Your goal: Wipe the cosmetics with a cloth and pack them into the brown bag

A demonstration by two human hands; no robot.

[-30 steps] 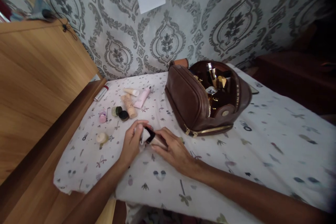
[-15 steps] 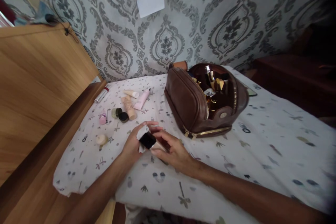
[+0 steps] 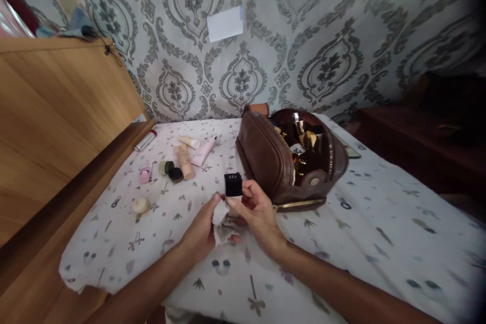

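In front of me I hold up a small bottle with a square black cap (image 3: 233,185), probably a cosmetic bottle; its lower part is mostly hidden. My right hand (image 3: 261,212) is closed around the bottle, fingers behind and thumb in front. My left hand (image 3: 201,225) is closed on a crumpled white tissue (image 3: 220,220), which presses against the bottle's lower side. Just beyond my right hand stands a brown makeup bag (image 3: 261,149), unzipped, with gold and clear items inside.
To the left lie a beige tube (image 3: 184,162), a pink tube (image 3: 204,151), a cream tube (image 3: 189,142), an olive jar (image 3: 166,167), a black lid (image 3: 175,175), a pink bottle (image 3: 145,174), a cream-topped jar (image 3: 140,206) and a silver tube (image 3: 146,140). A wooden panel (image 3: 68,111) borders the left side.
The bottle has turned from lying tilted, cap to the left, to upright with its cap on top. The tissue has moved from around the cap down to the bottle's lower side.
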